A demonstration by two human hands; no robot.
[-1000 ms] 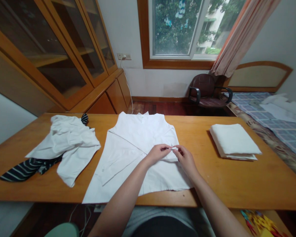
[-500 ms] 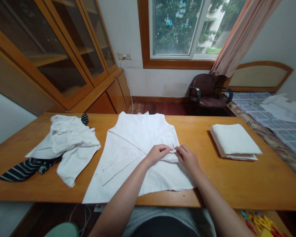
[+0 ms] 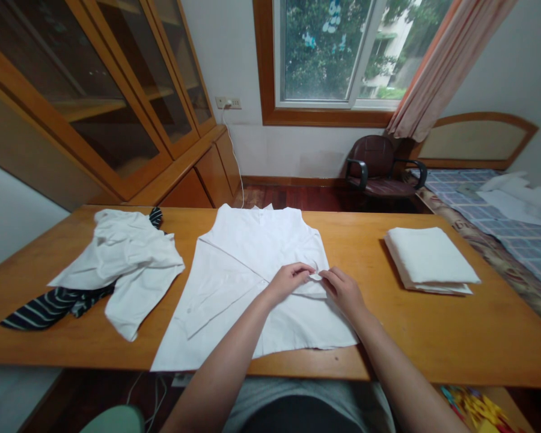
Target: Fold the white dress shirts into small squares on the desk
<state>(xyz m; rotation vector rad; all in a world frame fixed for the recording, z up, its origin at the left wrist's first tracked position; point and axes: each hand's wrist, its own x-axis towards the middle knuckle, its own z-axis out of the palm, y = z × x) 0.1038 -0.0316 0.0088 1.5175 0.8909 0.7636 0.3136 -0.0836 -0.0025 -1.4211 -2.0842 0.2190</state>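
Observation:
A white shirt (image 3: 247, 258) lies spread flat on the wooden table (image 3: 433, 337), collar toward the far edge, its sleeves folded across the body. My left hand (image 3: 287, 281) and my right hand (image 3: 345, 293) meet over the shirt's right side. Both pinch a small white piece of the folded sleeve's end (image 3: 315, 276) between thumb and fingers, fingertips almost touching.
A crumpled white shirt (image 3: 124, 258) lies at the left over a dark striped tie (image 3: 49, 304). A folded stack of white cloth (image 3: 428, 258) sits at the right. Beyond the table are a wooden glass-door cabinet (image 3: 117, 102), a dark armchair (image 3: 379, 168) and a bed (image 3: 500, 210).
My hands have stayed at the same spot on the sleeve end. My right hand has edged slightly toward the left hand and lowered the pinched cloth a little.

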